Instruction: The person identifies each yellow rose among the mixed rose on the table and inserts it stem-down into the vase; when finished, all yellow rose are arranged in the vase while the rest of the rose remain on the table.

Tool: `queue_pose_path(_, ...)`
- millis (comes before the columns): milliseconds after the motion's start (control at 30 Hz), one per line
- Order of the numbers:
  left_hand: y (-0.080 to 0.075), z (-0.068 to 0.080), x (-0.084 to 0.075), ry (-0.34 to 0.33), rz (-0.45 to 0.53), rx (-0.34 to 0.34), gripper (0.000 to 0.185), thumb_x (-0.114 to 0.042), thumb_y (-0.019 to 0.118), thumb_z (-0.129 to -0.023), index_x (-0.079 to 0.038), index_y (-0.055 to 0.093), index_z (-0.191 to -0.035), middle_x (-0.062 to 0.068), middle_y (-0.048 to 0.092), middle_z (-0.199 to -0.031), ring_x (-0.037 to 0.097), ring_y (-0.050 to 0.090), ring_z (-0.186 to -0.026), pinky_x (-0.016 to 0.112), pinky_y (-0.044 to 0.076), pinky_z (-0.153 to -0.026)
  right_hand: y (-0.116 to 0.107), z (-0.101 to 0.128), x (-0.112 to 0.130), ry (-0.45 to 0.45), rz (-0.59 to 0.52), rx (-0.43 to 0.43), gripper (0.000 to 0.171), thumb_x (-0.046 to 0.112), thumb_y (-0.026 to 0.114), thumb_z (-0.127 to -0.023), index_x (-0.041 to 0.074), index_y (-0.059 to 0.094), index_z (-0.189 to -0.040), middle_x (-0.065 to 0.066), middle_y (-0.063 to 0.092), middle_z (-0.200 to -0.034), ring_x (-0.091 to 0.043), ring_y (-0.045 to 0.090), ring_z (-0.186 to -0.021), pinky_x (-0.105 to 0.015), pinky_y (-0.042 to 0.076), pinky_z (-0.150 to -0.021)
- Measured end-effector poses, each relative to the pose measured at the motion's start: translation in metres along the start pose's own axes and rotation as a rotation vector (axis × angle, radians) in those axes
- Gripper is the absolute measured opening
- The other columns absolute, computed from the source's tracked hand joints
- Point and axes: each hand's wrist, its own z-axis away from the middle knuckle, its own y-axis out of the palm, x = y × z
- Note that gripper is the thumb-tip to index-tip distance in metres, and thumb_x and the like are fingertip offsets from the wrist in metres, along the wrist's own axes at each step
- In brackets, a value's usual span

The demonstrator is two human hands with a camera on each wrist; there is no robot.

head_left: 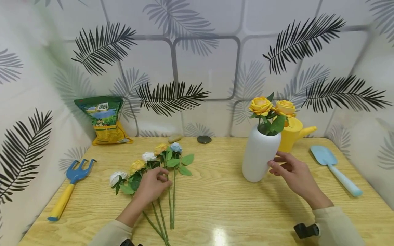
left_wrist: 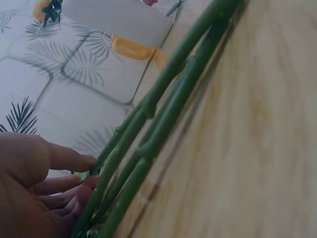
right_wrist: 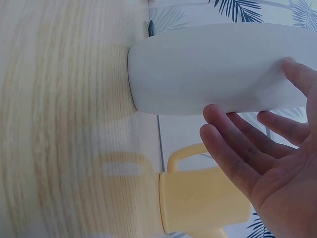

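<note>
Several artificial flowers lie side by side on the table, with white, yellow and blue heads and long green stems [head_left: 158, 217]. My left hand [head_left: 152, 186] is over them just below the blooms. Its thumb and fingertips pinch at a flower stem, seen close up as green stems [left_wrist: 166, 106] in the left wrist view. A white vase [head_left: 258, 157] stands upright at the right and holds yellow roses [head_left: 260, 106] with green leaves. My right hand [head_left: 293, 174] touches the vase's right side with its thumb; the fingers are extended beside it in the right wrist view.
Behind the vase stands a yellow watering can [head_left: 290, 135]. A light blue trowel [head_left: 335, 169] lies at the far right, a blue and yellow hand fork [head_left: 70, 188] at the far left. A green and yellow bag [head_left: 106, 119] and two stones, one dark [head_left: 204, 139], sit along the back wall.
</note>
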Motion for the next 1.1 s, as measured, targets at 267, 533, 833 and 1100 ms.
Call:
queue_pose_path(267,-0.007,0.003,-0.005,-0.026,0.179,-0.009,0.031,0.001,0.072,-0.089,0.006,0.065,-0.118,0.013,0.072,-0.088,0.02,0.07,-0.068,0.033,0.06,-0.061,0.0,0.0,0.001,0.001,-0.009,0.002,0.058,0.038,0.058,-0.102,0.002,0.048,-0.147,-0.027,0.064,-0.129,-0.019,0.075,-0.091,-0.036,0.062,-0.08)
queue_pose_path(533,-0.018,0.002,-0.023,0.007,0.212,-0.058,0.033,0.0,0.071,-0.09,0.003,0.065,-0.122,0.015,0.07,-0.094,0.021,0.068,-0.069,0.038,0.06,-0.064,-0.001,0.0,0.001,0.005,-0.008,0.005,0.06,0.04,0.057,-0.103,0.002,0.046,-0.148,-0.026,0.065,-0.13,-0.022,0.075,-0.093,-0.034,0.062,-0.08)
queue_pose_path(833,-0.016,0.003,-0.074,0.232,0.356,-0.063,0.033,0.003,0.07,-0.091,0.002,0.063,-0.123,0.02,0.069,-0.103,0.007,0.065,-0.079,0.022,0.057,-0.069,-0.002,0.001,0.0,0.002,-0.014,-0.007,0.059,0.04,0.059,-0.102,0.003,0.048,-0.147,-0.025,0.066,-0.128,-0.026,0.075,-0.093,-0.03,0.062,-0.079)
queue_pose_path(1100,0.002,0.001,-0.127,0.51,0.479,-0.043,0.036,0.008,0.07,-0.089,0.005,0.061,-0.124,0.023,0.071,-0.103,0.006,0.067,-0.08,0.022,0.057,-0.067,-0.003,0.002,-0.001,0.019,-0.023,0.0,0.06,0.041,0.059,-0.101,0.003,0.048,-0.146,-0.026,0.064,-0.13,-0.029,0.074,-0.096,-0.038,0.062,-0.083)
